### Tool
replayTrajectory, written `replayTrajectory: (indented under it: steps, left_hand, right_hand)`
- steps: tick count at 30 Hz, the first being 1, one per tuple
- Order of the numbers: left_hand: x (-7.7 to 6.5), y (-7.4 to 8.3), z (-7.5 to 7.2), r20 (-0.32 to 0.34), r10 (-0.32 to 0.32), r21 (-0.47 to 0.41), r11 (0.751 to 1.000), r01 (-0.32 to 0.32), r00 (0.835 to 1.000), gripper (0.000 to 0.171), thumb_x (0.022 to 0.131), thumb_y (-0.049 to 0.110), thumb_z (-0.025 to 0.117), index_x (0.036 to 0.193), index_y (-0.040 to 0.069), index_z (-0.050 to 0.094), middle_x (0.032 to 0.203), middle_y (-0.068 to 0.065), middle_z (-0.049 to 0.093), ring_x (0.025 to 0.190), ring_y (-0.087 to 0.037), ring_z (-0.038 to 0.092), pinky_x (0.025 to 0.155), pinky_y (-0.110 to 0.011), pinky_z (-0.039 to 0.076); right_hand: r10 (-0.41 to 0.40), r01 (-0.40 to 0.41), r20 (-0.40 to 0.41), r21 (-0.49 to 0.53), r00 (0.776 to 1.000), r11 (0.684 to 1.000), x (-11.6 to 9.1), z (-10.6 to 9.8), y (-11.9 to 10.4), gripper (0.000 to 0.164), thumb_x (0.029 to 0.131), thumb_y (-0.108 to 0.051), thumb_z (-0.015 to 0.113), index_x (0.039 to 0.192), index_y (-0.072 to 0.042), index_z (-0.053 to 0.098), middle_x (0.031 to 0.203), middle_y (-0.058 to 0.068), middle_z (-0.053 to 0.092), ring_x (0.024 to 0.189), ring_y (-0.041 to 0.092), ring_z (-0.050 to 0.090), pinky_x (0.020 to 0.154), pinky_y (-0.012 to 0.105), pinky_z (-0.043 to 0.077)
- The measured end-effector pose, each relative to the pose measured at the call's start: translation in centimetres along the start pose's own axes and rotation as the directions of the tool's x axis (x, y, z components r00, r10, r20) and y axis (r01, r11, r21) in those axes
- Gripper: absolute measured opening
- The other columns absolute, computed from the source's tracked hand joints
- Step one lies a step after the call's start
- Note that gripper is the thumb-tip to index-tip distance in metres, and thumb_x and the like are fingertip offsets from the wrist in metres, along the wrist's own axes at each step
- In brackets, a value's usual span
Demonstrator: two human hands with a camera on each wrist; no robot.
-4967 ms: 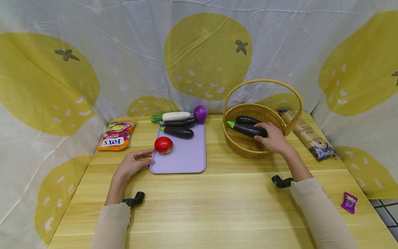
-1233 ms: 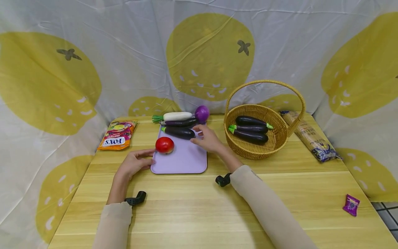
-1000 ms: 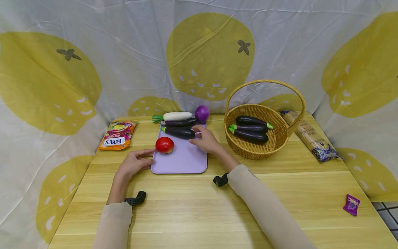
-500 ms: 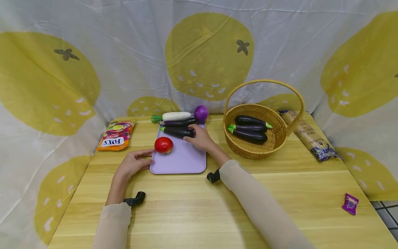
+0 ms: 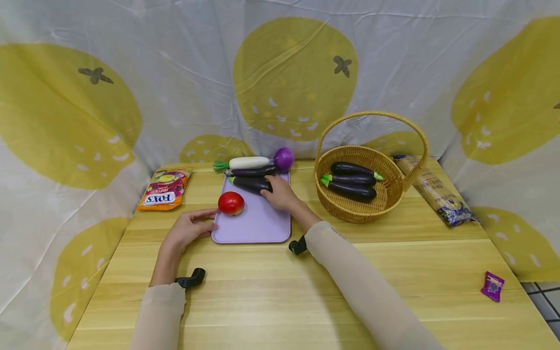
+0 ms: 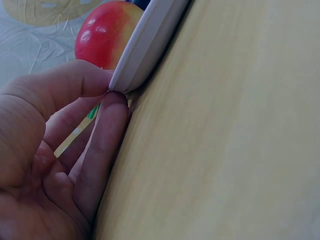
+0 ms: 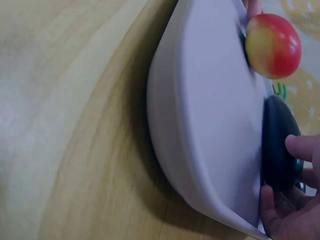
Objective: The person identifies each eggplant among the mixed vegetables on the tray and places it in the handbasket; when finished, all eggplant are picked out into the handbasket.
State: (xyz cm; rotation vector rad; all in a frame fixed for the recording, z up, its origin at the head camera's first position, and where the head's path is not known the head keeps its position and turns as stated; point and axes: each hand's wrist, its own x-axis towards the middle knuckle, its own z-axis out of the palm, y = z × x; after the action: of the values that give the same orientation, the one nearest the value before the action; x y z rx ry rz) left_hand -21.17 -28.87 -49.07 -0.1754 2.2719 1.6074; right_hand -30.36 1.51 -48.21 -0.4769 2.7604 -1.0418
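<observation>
The lilac tray (image 5: 258,226) lies on the table in the head view. My left hand (image 5: 185,230) pinches its left rim, thumb above and a finger beneath, as the left wrist view shows. Near the tray's far end, my right hand (image 5: 282,195) holds the blunt end of a dark eggplant (image 5: 249,184); the right wrist view shows the thumb (image 7: 299,146) against its skin. A red-and-yellow fruit (image 5: 231,203) sits by the tray's left edge. Behind are a slim eggplant (image 5: 251,172), a white radish (image 5: 249,163) and a purple ball-shaped vegetable (image 5: 284,159).
A wicker basket (image 5: 345,212) with a tall handle stands to the right, three eggplants (image 5: 354,180) inside. Beside it lies a long plastic packet (image 5: 437,194). An orange candy bag (image 5: 164,189) is at the left, a small purple wrapped sweet (image 5: 493,286) at the right edge.
My right hand has let go of an eggplant in the basket, moved left to the tray and taken hold of the eggplant there. My left hand has stayed at the tray's rim.
</observation>
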Motion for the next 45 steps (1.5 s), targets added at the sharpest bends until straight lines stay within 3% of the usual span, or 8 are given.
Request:
replayTrajectory:
  steps: [6,13,18,25,29,36,45]
  left_hand:
    - [-0.1,0.1,0.1,0.001,-0.004,-0.006,1.0,0.004,1.0,0.06,0.09,0.017,0.081,0.146,0.012,0.06,0.148,-0.015,0.058,0.099,-0.004,0.068,0.085,-0.025,0.062]
    - [0.1,-0.1,-0.2,0.007,0.001,-0.009,1.0,-0.001,1.0,0.061,0.091,0.018,0.08,0.147,0.012,0.058,0.152,-0.014,0.055,0.1,-0.004,0.068,0.085,-0.025,0.062]
    - [0.1,-0.2,0.0,0.0,-0.01,-0.005,1.0,0.01,1.0,0.06,0.091,0.017,0.08,0.147,0.013,0.058,0.151,-0.014,0.056,0.1,-0.004,0.067,0.085,-0.024,0.062]
    - [0.1,-0.3,-0.1,0.003,-0.008,0.001,1.0,0.008,1.0,0.061,0.092,0.017,0.079,0.149,0.013,0.057,0.151,-0.015,0.056,0.099,-0.003,0.067,0.085,-0.024,0.062]
    - [0.0,-0.1,0.0,-0.001,-0.006,-0.001,1.0,0.006,1.0,0.061,0.091,0.018,0.081,0.147,0.013,0.059,0.149,-0.014,0.058,0.099,-0.003,0.067,0.085,-0.024,0.062]
    - [-0.3,-0.1,-0.2,-0.011,0.003,0.02,1.0,-0.002,1.0,0.061,0.09,0.017,0.081,0.147,0.011,0.059,0.147,-0.014,0.059,0.098,-0.003,0.068,0.085,-0.024,0.062]
    - [0.0,-0.1,-0.1,-0.008,0.015,0.018,1.0,-0.014,1.0,0.061,0.09,0.018,0.082,0.146,0.011,0.06,0.149,-0.015,0.058,0.1,-0.004,0.069,0.086,-0.026,0.062]
  right_hand:
    - [-0.016,0.016,0.027,-0.024,1.0,1.0,-0.3,-0.5,-0.1,0.05,0.105,-0.024,0.058,0.15,-0.004,0.049,0.149,0.021,0.049,0.138,0.032,0.047,0.122,0.043,0.037]
    - [-0.023,0.023,0.052,0.01,0.998,1.0,-1.3,-1.7,-0.2,0.05,0.105,-0.023,0.059,0.15,-0.007,0.048,0.15,0.02,0.048,0.14,0.033,0.046,0.123,0.044,0.035]
    - [-0.074,0.075,0.045,-0.008,0.996,0.997,-2.3,-3.5,-0.1,0.05,0.104,-0.022,0.06,0.15,-0.007,0.048,0.148,0.02,0.05,0.138,0.032,0.048,0.121,0.044,0.037]
    - [-0.144,0.143,0.015,0.059,0.989,0.988,-3.7,-6.4,0.1,0.05,0.101,-0.017,0.063,0.148,-0.005,0.05,0.149,0.019,0.051,0.137,0.031,0.049,0.121,0.044,0.037]
    - [-0.145,0.145,-0.007,0.081,0.989,0.986,-4.8,-7.7,0.6,0.051,0.101,-0.018,0.064,0.148,-0.007,0.05,0.153,0.017,0.05,0.142,0.032,0.046,0.122,0.045,0.038]
    - [-0.16,0.162,-0.025,0.114,0.987,0.98,-7.6,-10.5,1.3,0.049,0.102,-0.019,0.063,0.149,-0.01,0.051,0.151,0.014,0.052,0.138,0.03,0.05,0.111,0.047,0.049]
    - [-0.151,0.157,-0.072,0.102,0.986,0.982,-11.6,-13.9,4.0,0.05,0.104,-0.023,0.061,0.152,-0.017,0.048,0.149,0.007,0.052,0.129,0.028,0.055,0.103,0.051,0.053]
